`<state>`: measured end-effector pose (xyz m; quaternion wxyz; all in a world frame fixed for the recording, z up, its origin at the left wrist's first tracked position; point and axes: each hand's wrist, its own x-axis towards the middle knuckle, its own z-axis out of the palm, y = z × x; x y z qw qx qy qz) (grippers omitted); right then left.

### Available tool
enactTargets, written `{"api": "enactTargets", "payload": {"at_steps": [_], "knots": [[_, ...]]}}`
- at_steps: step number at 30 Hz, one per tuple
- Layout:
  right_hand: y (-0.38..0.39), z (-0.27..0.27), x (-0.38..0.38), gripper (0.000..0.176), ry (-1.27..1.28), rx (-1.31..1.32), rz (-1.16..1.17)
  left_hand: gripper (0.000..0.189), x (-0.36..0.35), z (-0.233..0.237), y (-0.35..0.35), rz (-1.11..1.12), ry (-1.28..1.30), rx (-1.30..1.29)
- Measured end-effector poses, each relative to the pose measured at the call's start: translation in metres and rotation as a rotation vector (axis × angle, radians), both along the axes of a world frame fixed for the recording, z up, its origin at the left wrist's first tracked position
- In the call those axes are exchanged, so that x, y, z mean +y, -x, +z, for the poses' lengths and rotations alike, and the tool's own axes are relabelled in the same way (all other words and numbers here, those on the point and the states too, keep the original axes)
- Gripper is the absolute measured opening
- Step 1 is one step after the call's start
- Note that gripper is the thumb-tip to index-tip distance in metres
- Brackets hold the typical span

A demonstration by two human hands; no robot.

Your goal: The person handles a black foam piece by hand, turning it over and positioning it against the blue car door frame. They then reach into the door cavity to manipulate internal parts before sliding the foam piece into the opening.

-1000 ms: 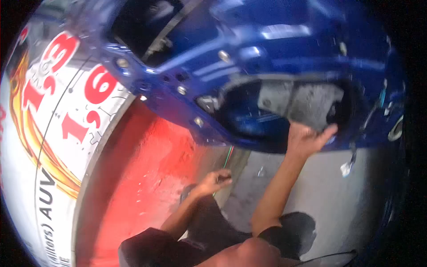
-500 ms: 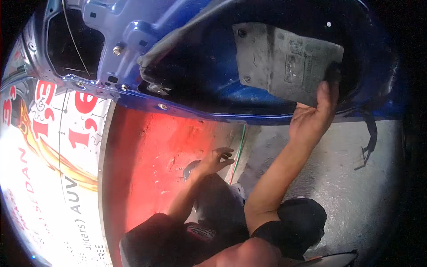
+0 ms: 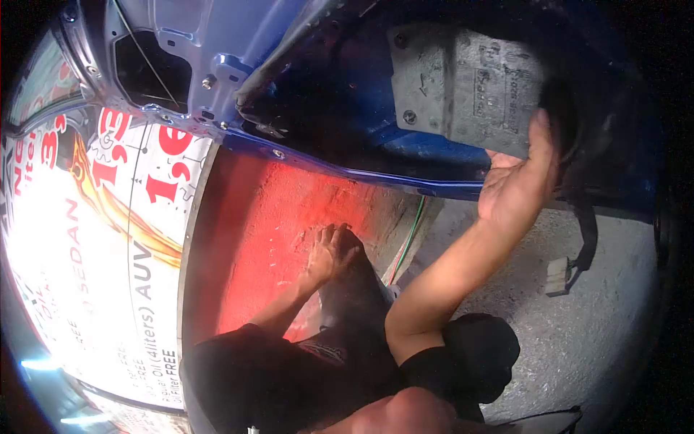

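The blue car panel (image 3: 249, 32) is the reference. The grey metal plate (image 3: 466, 90) sits at the panel's dark opening, its lettered face outward. The right hand (image 3: 515, 184) grasps the plate at the panel's lower edge, thumb in front; the hidden fingers probably support the back against dropping. The left hand (image 3: 330, 252), unclenched and empty, rests on the knee (image 3: 361, 271) below the panel. A pale plug (image 3: 557, 277) hangs below the panel, suspended by its black cable (image 3: 587, 228).

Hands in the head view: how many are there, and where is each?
2. The right hand holds the grey metal unit by its lower edge at the blue panel; the left hand is down by the bent leg.
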<state>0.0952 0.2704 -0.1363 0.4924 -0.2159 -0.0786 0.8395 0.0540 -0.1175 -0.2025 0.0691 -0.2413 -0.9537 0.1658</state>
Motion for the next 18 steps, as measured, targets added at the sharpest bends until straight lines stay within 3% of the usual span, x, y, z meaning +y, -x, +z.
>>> {"api": "enactTargets", "payload": {"at_steps": [3, 6, 9, 11, 13, 15, 18], "knots": [[0.0, 0.005, 0.003, 0.062, -0.063, -0.069, 0.024, 0.053, 0.006, 0.017, -0.011, -0.066, -0.046, -0.101], [0.0, 0.006, 0.003, 0.06, -0.037, -0.083, 0.042, 0.044, 0.065, 0.064, -0.021, 0.159, -0.386, -0.63], [0.0, 0.003, 0.003, 0.058, -0.037, -0.098, 0.066, 0.035, 0.127, 0.086, -0.041, -0.117, -0.562, -0.376], [0.003, -0.004, 0.004, 0.056, -0.07, -0.073, 0.058, 0.027, 0.165, 0.078, -0.029, -0.307, -0.965, -0.115], [0.004, -0.015, 0.007, 0.057, -0.081, -0.015, 0.089, 0.038, 0.192, 0.08, -0.003, -0.427, -1.035, 0.031], [0.004, -0.021, 0.007, 0.057, -0.076, 0.022, 0.11, 0.049, 0.213, 0.083, 0.017, -0.387, -1.046, 0.118], [0.003, -0.019, 0.007, 0.053, -0.062, 0.083, 0.122, 0.058, 0.235, 0.089, 0.048, -0.171, -1.43, 0.077]]}}
